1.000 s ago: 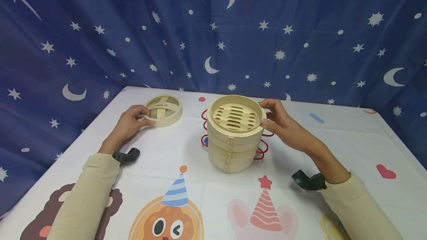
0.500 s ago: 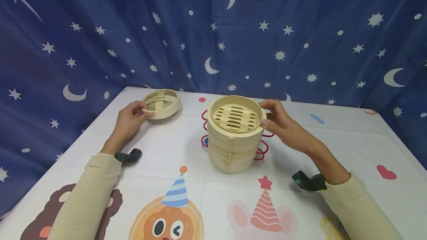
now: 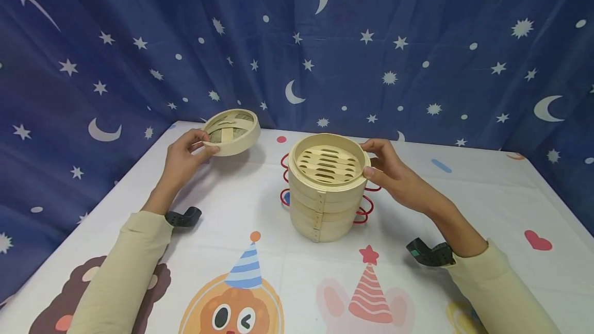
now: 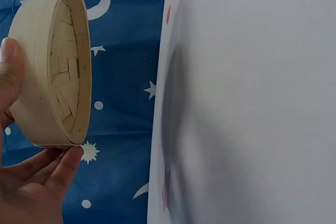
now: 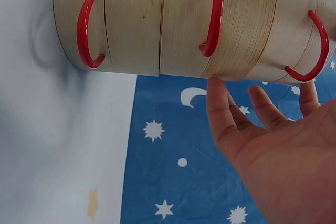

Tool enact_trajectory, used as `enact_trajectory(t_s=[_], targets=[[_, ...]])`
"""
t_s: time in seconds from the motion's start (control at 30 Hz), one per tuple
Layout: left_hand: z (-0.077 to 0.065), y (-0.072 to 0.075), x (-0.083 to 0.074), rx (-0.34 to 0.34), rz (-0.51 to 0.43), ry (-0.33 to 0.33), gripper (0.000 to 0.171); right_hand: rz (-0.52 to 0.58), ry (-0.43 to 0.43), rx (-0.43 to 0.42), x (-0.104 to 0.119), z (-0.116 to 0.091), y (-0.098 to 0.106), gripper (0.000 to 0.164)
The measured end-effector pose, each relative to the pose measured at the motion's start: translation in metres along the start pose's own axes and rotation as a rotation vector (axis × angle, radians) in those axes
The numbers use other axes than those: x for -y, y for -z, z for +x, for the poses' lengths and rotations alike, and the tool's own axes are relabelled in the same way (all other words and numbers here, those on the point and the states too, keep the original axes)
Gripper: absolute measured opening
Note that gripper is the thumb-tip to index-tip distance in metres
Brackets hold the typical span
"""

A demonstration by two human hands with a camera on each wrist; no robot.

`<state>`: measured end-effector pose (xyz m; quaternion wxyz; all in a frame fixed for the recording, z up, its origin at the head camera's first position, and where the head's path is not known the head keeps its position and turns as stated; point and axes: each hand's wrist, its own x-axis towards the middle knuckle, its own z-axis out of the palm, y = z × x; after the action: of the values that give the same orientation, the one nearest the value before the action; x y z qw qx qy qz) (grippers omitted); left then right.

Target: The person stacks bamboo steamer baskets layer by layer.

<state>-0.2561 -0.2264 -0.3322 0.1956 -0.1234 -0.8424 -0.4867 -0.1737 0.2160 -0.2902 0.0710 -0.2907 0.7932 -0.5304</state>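
In the head view my left hand [image 3: 185, 159] holds a round bamboo steamer lid [image 3: 234, 140] by its near left rim. The lid is tilted and up off the table, with its shadow below. The left wrist view shows the thumb on the outside of the lid [image 4: 39, 72] and fingers under its edge. At the centre stands a stack of bamboo steamer baskets [image 3: 327, 205], its slatted top level uncovered. My right hand [image 3: 396, 174] holds the stack's upper right rim between thumb and fingers. In the right wrist view, fingertips touch the side of the baskets [image 5: 134, 24].
Red loop handles [image 3: 364, 207] stick out from both sides of the stack. A white tablecloth [image 3: 241, 195] with printed cartoon figures covers the table. A blue curtain [image 3: 343, 55] with moons and stars hangs behind and to the left.
My left hand has raised the lid off the table, tilted it, and carried it slightly to the right. The right hand and the steamer stack have stayed in place.
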Motion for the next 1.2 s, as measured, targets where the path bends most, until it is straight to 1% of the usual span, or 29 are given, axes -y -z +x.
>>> enact_trajectory(t_s=[0.17, 0.2, 0.33, 0.43, 0.5, 0.6, 0.73, 0.83, 0.97, 1.03, 1.13, 1.2], targets=[[-0.007, 0.003, -0.031, 0.003, -0.024, 0.019, 0.026, -0.002, 0.004, -0.001, 0.0, 0.0, 0.0, 0.043], [-0.007, 0.003, -0.033, 0.004, -0.033, 0.022, 0.027, -0.002, 0.005, 0.0, 0.0, 0.0, 0.0, 0.043], [0.0, 0.001, -0.021, -0.008, -0.08, 0.044, 0.028, -0.002, 0.008, 0.008, 0.0, 0.0, 0.001, 0.042], [0.005, -0.001, -0.011, -0.019, -0.116, 0.048, 0.03, -0.007, 0.008, 0.009, 0.0, 0.0, 0.001, 0.042], [0.006, -0.003, -0.011, -0.023, -0.137, 0.042, 0.03, -0.009, 0.004, 0.007, 0.0, 0.0, 0.001, 0.043], [0.007, -0.004, -0.016, -0.017, -0.152, 0.009, 0.029, -0.013, -0.003, 0.004, 0.0, 0.0, 0.001, 0.043], [0.005, -0.005, -0.029, 0.004, -0.188, -0.027, 0.028, -0.008, 0.007, 0.009, 0.0, 0.0, 0.002, 0.041], [0.004, -0.008, -0.043, 0.011, -0.221, -0.079, 0.028, -0.011, 0.02, 0.013, 0.0, -0.001, 0.002, 0.04], [0.004, -0.014, -0.062, 0.023, -0.272, -0.181, 0.027, -0.014, 0.017, 0.013, 0.0, -0.001, 0.003, 0.041], [0.004, -0.017, -0.069, 0.034, -0.295, -0.221, 0.027, -0.007, 0.017, 0.014, 0.0, -0.001, 0.003, 0.041], [0.002, -0.018, -0.077, 0.049, -0.312, -0.261, 0.026, -0.002, 0.021, 0.015, -0.001, -0.001, 0.003, 0.041], [0.002, -0.019, -0.081, 0.058, -0.325, -0.275, 0.025, -0.001, 0.022, 0.014, -0.001, 0.0, 0.003, 0.041]])
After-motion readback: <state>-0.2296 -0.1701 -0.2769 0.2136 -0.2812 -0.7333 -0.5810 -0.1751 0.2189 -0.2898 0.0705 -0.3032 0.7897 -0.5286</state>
